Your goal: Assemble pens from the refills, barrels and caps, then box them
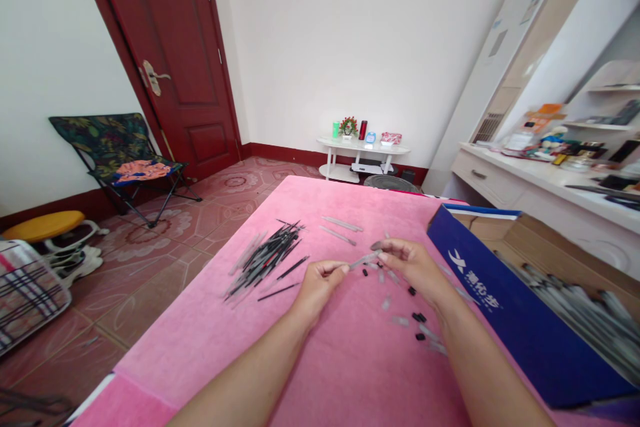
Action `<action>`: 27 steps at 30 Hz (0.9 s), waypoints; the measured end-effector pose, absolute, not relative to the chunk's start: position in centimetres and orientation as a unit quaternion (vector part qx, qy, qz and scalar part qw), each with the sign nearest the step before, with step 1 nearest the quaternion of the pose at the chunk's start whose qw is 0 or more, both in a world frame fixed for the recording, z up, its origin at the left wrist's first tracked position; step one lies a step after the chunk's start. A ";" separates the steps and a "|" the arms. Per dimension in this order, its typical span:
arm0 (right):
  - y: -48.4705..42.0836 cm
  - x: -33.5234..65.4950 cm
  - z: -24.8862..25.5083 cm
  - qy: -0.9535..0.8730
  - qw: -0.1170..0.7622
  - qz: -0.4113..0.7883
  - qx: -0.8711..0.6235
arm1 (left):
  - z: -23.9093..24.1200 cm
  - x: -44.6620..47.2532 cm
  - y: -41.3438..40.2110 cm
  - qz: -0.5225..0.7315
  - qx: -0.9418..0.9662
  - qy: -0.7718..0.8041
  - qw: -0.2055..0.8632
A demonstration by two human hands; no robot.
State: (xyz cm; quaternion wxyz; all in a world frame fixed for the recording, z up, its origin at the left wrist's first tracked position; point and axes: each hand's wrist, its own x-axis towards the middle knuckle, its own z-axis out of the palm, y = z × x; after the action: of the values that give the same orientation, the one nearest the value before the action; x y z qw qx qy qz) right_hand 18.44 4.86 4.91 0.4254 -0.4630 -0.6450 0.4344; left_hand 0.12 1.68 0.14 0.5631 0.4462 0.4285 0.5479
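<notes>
Between my two hands is a thin translucent pen barrel (364, 259). My left hand (320, 283) pinches its left end, and my right hand (411, 268) pinches the other end with thumb and forefinger. To the left lies a loose pile of black and clear pen parts (267, 260), slim and stick-like. Beyond my hands rest a few clear pen barrels (340, 235). Small black pieces (419, 317) and short clear caps (400, 321) are scattered under and beside my right hand.
A blue cardboard box (500, 307) holding many grey pen barrels (580, 300) stands along the right side of the pink cloth (340, 360). Farther off are a folding chair (107, 140), a low white stand (335, 150) and a cluttered dresser (530, 170).
</notes>
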 end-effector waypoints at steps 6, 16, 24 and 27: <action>4.9 18.1 4.8 -0.662 0.399 0.431 -0.467 | -0.7 0.1 2.1 0.553 0.514 0.424 0.501; 5.0 17.7 4.1 -0.655 0.374 0.465 -0.463 | -0.2 -0.3 1.1 0.528 0.679 0.435 0.268; 4.5 17.6 4.0 -0.550 0.361 0.552 -0.511 | -0.1 -0.7 0.4 0.471 0.771 0.417 0.100; 4.5 17.6 4.2 -0.583 0.353 0.519 -0.516 | -0.1 -0.7 0.4 0.477 0.762 0.423 0.109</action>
State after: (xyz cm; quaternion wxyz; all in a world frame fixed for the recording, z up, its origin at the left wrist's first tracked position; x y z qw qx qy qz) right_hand 17.60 4.49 4.24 0.3534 -0.5163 -0.5827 0.5187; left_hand -0.66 0.45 -0.05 0.1095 0.7622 0.4234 0.4772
